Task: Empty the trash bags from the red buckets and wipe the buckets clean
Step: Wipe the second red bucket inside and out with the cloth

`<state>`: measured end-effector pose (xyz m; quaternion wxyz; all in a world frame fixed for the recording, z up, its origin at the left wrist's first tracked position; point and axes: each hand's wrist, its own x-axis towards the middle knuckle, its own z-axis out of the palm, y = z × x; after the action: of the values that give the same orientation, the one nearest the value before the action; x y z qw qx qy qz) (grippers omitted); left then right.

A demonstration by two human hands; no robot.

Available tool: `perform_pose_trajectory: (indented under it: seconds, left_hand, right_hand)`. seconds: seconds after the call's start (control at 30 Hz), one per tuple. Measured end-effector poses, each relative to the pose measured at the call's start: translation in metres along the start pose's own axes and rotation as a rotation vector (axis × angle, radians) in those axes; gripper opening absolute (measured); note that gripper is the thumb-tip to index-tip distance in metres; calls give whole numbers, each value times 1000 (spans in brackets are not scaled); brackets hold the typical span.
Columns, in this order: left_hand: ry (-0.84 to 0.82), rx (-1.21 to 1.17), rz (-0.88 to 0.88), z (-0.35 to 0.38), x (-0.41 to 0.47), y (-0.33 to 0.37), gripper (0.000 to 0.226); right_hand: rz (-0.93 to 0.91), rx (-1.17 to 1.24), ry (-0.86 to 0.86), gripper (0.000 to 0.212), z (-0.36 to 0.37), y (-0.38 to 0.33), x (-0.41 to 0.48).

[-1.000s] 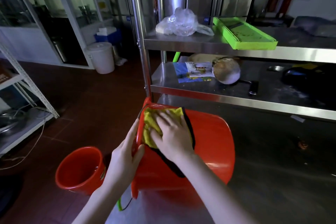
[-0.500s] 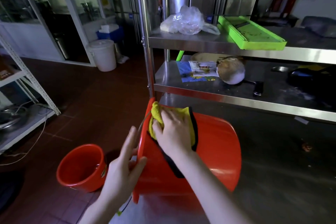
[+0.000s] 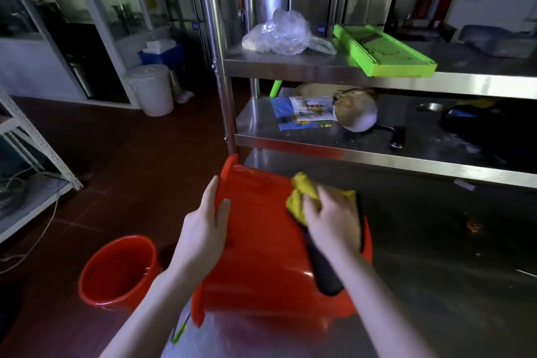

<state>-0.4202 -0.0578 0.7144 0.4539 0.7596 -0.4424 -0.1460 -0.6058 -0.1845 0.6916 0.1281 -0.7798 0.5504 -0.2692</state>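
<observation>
A large red bucket (image 3: 261, 256) lies on its side on the steel table (image 3: 436, 285), its rim facing left. My left hand (image 3: 203, 229) holds the rim, thumb on the outer wall and fingers over the edge. My right hand (image 3: 334, 221) presses a yellow cloth with a black edge (image 3: 302, 195) against the bucket's upper side, toward its base. A black strip of the cloth hangs down over the wall. A second, smaller red bucket (image 3: 116, 267) stands upright on the floor at the lower left.
A steel shelf rack (image 3: 363, 75) rises behind the table, its post (image 3: 220, 81) just past the bucket's rim. On it lie a clear plastic bag (image 3: 279, 35), a green tray (image 3: 383, 52), papers and a pan. A white lidded bin (image 3: 151, 90) stands far left on the floor.
My right hand has slid the cloth from the bucket's rim to the right, along the outer wall toward the base. My left hand has shifted up on the rim.
</observation>
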Motion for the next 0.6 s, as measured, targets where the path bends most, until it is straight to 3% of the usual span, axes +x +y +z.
perform_pose_trajectory:
  seconds: [0.07, 0.13, 0.2, 0.33, 0.43, 0.5, 0.6]
  left_hand:
    - [-16, -19, 26, -3, -13, -6, 51]
    - [-5, -1, 46, -2, -23, -10, 51]
    - [18, 37, 66, 0, -27, -14, 50]
    - [61, 53, 108, -1, -28, -21, 47]
    - [64, 6, 129, -4, -37, -25, 47]
    - [61, -10, 138, -5, -44, -28, 49]
    - [53, -46, 147, -5, -54, -29, 51]
  right_hand:
    - [215, 8, -89, 32, -10, 11, 17]
    - [254, -2, -126, 34, -11, 1, 26]
    - [114, -27, -118, 35, -1, -28, 18]
    - [-367, 68, -52, 47, 26, -92, -29]
    - [-466, 91, -31, 52, 24, -88, -38]
    - [-385, 61, -39, 51, 18, -63, -29]
    - [-24, 12, -51, 39, 0, -14, -5]
